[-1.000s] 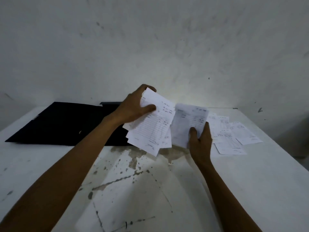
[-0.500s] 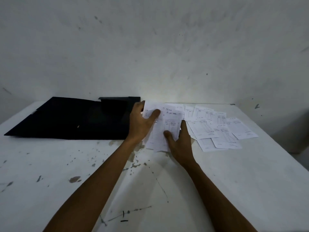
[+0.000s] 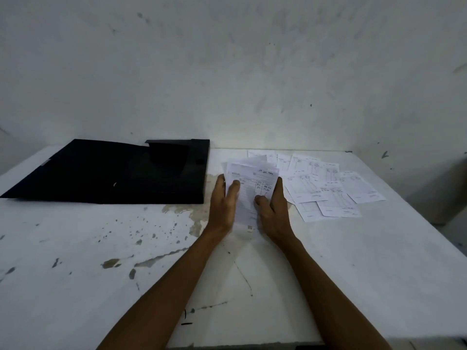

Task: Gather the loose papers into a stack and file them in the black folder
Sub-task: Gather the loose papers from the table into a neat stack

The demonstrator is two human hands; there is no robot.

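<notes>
A small stack of white printed papers lies on the table between both hands. My left hand presses its left edge, thumb on top. On the stack's right edge sits my right hand, also with its thumb on the top sheet. Several more loose papers lie spread and overlapping just to the right. The black folder lies open and flat to the left of the stack, near the wall.
The white table has chipped paint and dark stains at left and centre. A grey wall stands right behind the folder and papers. The table's right edge falls off past the loose papers.
The papers held up in both hands came down onto the table. The hands closed in on the stack's two sides and squared it.
</notes>
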